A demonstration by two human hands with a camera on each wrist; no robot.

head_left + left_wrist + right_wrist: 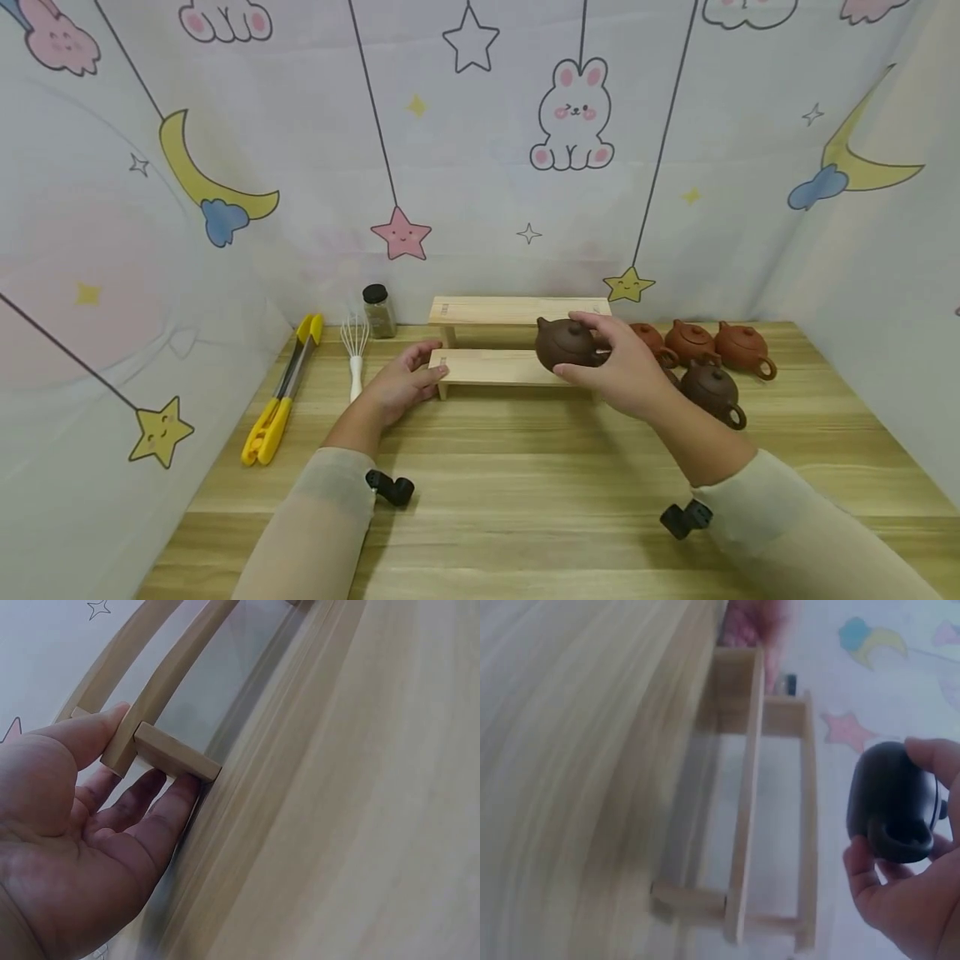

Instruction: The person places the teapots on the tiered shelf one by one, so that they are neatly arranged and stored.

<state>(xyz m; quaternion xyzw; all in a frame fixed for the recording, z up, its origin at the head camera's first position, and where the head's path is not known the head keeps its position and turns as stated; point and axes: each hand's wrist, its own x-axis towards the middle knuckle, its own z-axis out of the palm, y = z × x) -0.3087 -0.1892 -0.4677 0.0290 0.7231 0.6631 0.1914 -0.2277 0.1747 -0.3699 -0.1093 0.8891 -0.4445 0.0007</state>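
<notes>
A dark brown clay teapot (562,343) is in my right hand (630,371), thumb and fingers on opposite sides of its body. In the right wrist view this teapot (885,787) shows its loop handle toward the camera, and it is held apart from the wooden stand (744,825). The two-step stand (483,367) is of pale wood, and the teapot overlaps its right part in the head view. My left hand (397,387) grips the left end of the lower step. Seen from the left wrist, the thumb lies on the board (142,712) and the fingers touch its leg (176,754).
Reddish-brown teapots (742,346) and another dark teapot (708,387) stand right of the stand, partly behind my right arm. To the left lie yellow-tipped tongs (272,425) and a white-handled whisk (356,375), with a black-lidded jar (380,317) behind. A printed curtain (495,200) encloses the table.
</notes>
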